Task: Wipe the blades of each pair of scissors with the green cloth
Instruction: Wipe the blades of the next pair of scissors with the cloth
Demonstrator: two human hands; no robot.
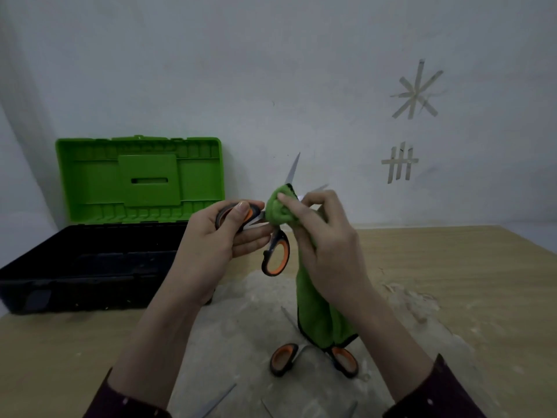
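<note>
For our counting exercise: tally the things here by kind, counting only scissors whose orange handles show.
Orange-handled scissors: 2 (one held, one on the table)
Green cloth: 1
Toolbox: 1
Tape marks on the wall: 2
Total: 6

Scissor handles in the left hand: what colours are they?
The held scissors have black handles with orange inner lining; the head view, the only one, shows it clearly.

The scissors are handled in black and orange. The cloth is green, edged black; the toolbox is black, lidded green.
</note>
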